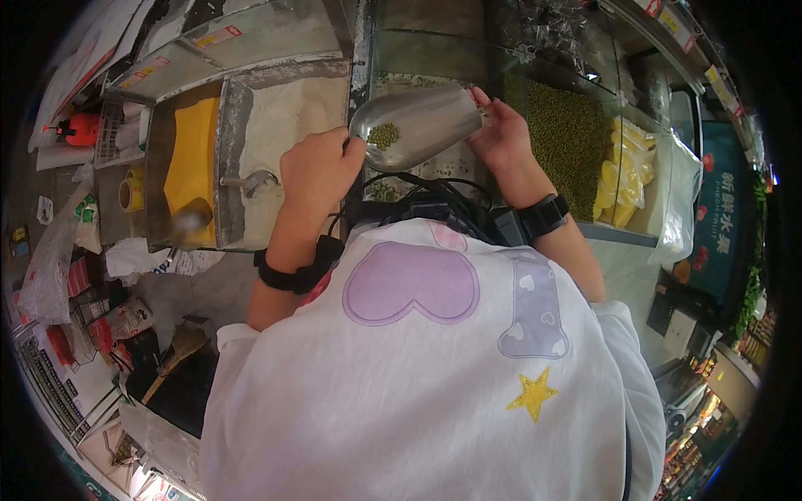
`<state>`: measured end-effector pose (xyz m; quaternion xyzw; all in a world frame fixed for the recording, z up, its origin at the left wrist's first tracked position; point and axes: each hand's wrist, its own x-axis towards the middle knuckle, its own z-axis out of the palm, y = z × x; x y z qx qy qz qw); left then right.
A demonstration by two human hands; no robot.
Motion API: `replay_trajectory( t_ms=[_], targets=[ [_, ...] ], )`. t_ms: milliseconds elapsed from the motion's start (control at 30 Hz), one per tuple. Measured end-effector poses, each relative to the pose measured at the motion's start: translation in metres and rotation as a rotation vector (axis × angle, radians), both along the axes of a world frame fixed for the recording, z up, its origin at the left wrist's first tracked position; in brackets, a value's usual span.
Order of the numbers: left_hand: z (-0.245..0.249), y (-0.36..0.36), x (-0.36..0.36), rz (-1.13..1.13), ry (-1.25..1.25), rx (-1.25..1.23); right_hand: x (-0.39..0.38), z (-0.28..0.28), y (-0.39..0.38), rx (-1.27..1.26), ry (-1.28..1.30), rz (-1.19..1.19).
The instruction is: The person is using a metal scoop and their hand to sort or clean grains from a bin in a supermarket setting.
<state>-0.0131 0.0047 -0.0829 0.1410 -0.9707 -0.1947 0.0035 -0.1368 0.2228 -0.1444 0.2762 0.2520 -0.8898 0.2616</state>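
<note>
A clear scoop (426, 125) lies tilted between my two hands, with a small heap of green beans (383, 136) inside its left end. My left hand (322, 167) is closed on the scoop's left end, its thumb at the rim. At the scoop's right end is my right hand (504, 138), its fingers curled at the open mouth with a few green beans by the fingertips. Below the scoop is a bin with scattered beans on its pale bottom (447, 165). A bin full of green beans (565, 138) is to the right.
To the left are bins of white powder (288, 121) and yellow powder (190, 154), with a metal scoop (251, 182) in the white one. Yellow bags (628, 171) lie at the right. Glass dividers separate the bins. A broom (177, 351) stands at lower left.
</note>
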Motion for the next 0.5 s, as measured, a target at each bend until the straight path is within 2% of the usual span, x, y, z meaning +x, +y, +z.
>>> replay_trajectory(
  t_ms=[33,67,100,133,200,233,300,400,500],
  targets=[
    [-0.001,-0.001,0.0,0.012,0.039,0.014,-0.004,-0.016,0.009,0.0,0.001,0.001],
    [0.001,-0.002,0.001,0.013,0.039,0.014,-0.01,-0.037,0.021,-0.391,0.1,0.028],
    [0.003,-0.003,0.002,0.033,0.044,0.026,-0.009,-0.034,0.022,-0.782,0.198,0.055],
    [0.004,-0.004,0.002,0.054,0.049,0.037,-0.01,-0.032,0.019,-0.782,0.198,0.054],
    [0.003,-0.007,0.003,0.055,0.067,0.038,-0.013,-0.023,0.01,-1.139,0.5,0.31],
    [0.002,-0.008,0.004,0.056,0.085,0.04,-0.011,-0.023,0.011,-1.139,0.5,0.308],
    [0.003,-0.009,0.005,0.048,0.084,0.047,-0.006,-0.018,0.011,-0.798,0.233,0.077],
    [0.005,-0.008,0.005,0.04,0.079,0.059,-0.001,0.0,0.001,-0.675,0.258,0.028],
    [0.008,-0.006,0.004,0.035,0.065,0.069,0.001,0.004,-0.001,-0.759,0.319,0.06]
  ],
)
